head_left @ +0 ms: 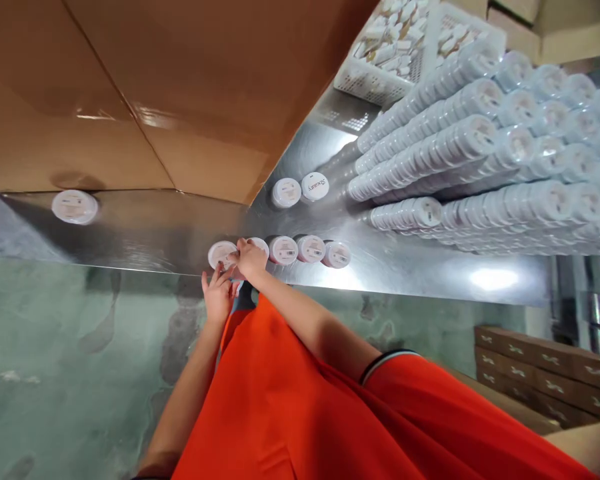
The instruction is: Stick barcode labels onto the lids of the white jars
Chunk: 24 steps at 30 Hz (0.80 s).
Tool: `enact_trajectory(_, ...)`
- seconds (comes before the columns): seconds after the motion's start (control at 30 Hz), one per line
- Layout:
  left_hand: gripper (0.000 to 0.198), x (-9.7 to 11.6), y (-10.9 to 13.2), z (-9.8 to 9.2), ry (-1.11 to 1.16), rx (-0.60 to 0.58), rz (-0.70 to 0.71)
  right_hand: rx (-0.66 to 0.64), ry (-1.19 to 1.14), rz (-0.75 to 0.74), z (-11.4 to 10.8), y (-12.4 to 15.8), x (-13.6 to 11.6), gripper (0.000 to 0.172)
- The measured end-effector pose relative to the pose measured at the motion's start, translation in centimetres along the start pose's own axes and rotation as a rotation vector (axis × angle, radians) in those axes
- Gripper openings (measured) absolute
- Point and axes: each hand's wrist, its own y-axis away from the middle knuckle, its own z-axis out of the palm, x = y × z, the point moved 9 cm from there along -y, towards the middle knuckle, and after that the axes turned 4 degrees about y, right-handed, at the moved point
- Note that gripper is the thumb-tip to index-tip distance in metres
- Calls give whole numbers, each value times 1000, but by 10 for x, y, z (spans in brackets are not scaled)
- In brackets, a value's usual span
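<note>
Several round white jars stand in a row along the metal table's near edge. My left hand (219, 293) is at the left end of the row, fingers bent and apart, its fingertips touching the near side of the leftmost jar (222, 254). Beside it my right hand (251, 259) reaches over the second jar (259, 246), fingers bent down between the two jars; what its fingertips pinch is too small to tell. To the right are a third jar (283, 251), a fourth (311, 249) and an end jar (337, 255). Two more jars (286, 193) (315, 187) stand behind.
A large cardboard box (180, 100) fills the upper left, with a lone jar (75, 207) before it. Tall stacks of jars (480, 160) lie at the right. White baskets (370, 81) stand behind them. Brown cartons (545, 373) are at the lower right.
</note>
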Motion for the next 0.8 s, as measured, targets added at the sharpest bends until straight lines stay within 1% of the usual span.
enact_trajectory(0.07,31,1,-1,-1,-9,-4,-2,-45,-27,-7,2,-7,2,25)
enact_trajectory(0.13,31,3,-2,-4,-26,-4,3,-57,-50,-11,1,-9,5,20)
enact_trajectory(0.23,32,8,-4,-8,-60,3,31,-2,-95,-64,-6,-4,8,26)
enact_trajectory(0.3,34,12,-3,-12,-63,16,61,72,-126,-177,-12,5,4,29)
enact_trajectory(0.33,35,13,0,-15,-51,24,72,107,-126,-259,-15,10,-2,32)
enact_trajectory(0.4,37,12,10,-20,-15,39,73,147,-75,-446,-14,20,-19,44)
enact_trajectory(0.47,40,6,25,-26,15,58,34,136,31,-612,-5,25,-38,59)
enact_trajectory(0.53,40,-5,44,-33,36,91,-36,98,139,-714,7,23,-54,71)
enact_trajectory(0.57,41,-11,53,-37,55,114,-78,83,181,-747,12,21,-59,73)
enact_trajectory(0.63,42,-24,69,-41,90,134,-157,76,227,-798,14,20,-66,71)
enact_trajectory(0.67,42,-29,75,-43,106,140,-190,87,222,-821,11,21,-66,68)
enact_trajectory(0.73,41,-37,81,-45,129,140,-245,137,153,-856,-3,28,-61,62)
enact_trajectory(0.8,40,-41,82,-50,141,157,-293,229,43,-840,-24,37,-44,57)
